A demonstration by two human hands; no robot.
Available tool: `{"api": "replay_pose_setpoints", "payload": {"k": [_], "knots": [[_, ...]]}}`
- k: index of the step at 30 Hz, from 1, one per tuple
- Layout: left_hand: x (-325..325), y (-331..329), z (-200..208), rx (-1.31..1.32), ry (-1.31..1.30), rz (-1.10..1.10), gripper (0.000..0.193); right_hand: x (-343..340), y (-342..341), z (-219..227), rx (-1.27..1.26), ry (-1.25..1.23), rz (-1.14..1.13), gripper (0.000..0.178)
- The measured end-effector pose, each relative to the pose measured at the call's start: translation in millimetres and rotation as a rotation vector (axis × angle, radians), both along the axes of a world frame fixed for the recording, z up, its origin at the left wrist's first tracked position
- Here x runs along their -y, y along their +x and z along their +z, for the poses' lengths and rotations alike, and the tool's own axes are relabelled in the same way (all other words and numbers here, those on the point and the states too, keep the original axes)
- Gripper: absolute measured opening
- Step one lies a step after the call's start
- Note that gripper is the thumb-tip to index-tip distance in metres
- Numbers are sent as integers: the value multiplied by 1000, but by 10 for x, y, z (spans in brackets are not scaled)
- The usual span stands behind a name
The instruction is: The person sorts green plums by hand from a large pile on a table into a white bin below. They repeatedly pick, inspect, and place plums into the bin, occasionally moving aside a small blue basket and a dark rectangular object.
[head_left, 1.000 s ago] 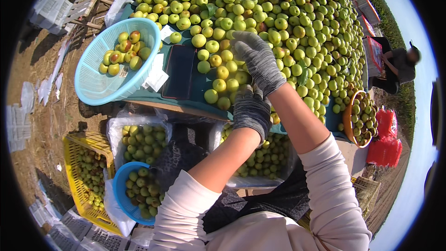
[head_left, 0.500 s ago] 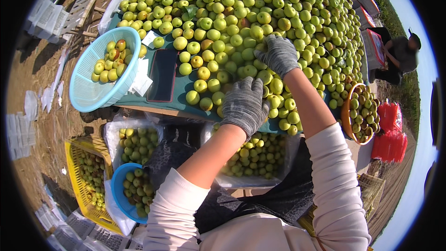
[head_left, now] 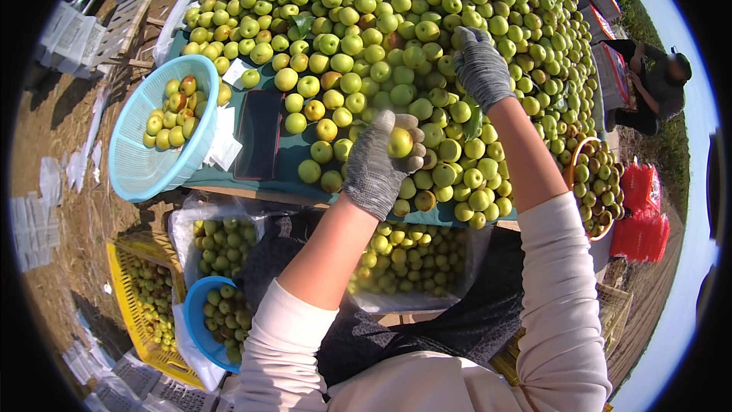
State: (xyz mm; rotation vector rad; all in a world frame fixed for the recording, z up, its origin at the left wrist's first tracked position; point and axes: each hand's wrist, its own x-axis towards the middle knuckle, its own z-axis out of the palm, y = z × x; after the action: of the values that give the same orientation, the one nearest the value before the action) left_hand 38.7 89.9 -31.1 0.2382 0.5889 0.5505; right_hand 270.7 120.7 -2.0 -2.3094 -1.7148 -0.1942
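Note:
A large heap of yellow-green jujubes point(head_left: 427, 0), some with brownish-red patches, covers the table in front of me. My left hand point(head_left: 381, 164), in a grey knit glove, is turned partly palm up at the heap's near edge. Its fingers are curled round a single yellow-green jujube point(head_left: 399, 143) with a brownish patch. Farther in and to the right, my right hand point(head_left: 482, 69), gloved alike, is over the heap with its fingers bent. Whatever those fingers hold, if anything, is hidden by the glove.
A light-blue basket point(head_left: 137, 133) with some redder jujubes stands left, beside a dark phone-like slab point(head_left: 259, 133). Below are lined crates, a blue bowl point(head_left: 197, 313) and a yellow crate point(head_left: 122, 290). An orange-rimmed basket point(head_left: 573, 168) and a crouching person point(head_left: 659, 88) are right.
My left hand has turned over and drawn slightly left, now showing a jujube in its fingers. My right hand has moved farther into the heap and slightly right. The view has shifted a little.

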Motion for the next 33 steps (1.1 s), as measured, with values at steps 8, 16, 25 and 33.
{"api": "replay_pose_setpoints", "payload": {"k": [8, 16, 25, 33], "knots": [[-19, -63, 192, 20, 19, 100, 50, -233, 85, 270, 10, -344, -82, 37], [-160, -72, 278, 186, 115, -28, 60, 431, -827, 433, -497, 0, 688, 39], [-887, -1136, 375, 455, 18, 753, 50, -147, -148, 111, -283, 72, 99, 36], [-1053, -1553, 416, 345, 26, 1224, 77, -623, -164, -15, -85, -299, 72, 33]]}}
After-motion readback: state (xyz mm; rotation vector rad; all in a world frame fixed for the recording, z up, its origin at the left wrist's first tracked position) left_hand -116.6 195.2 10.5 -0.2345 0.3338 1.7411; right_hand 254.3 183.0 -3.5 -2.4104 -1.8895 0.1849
